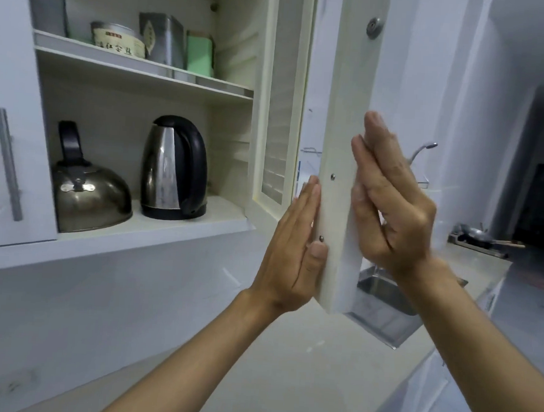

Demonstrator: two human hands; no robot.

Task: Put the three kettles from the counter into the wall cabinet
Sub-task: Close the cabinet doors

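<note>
The wall cabinet (154, 230) stands open, and two kettles sit on its lower shelf. A round steel stovetop kettle (90, 194) with a black handle is on the left. A tall steel electric kettle (171, 171) with a black handle stands to its right. No third kettle shows in this view. The open cabinet door (344, 146) is seen edge-on in the middle. My left hand (293, 248) lies flat against the door's inner face, thumb on its edge. My right hand (389, 200) presses flat on the outer face, fingers straight.
Tea tins (118, 38) and a green box (199, 53) fill the upper shelf. A closed door with a bar handle (9, 164) is at the left. Below right are a steel sink (383, 295), a faucet (422, 149) and the white counter (270, 374); a wok (479, 236) sits farther back.
</note>
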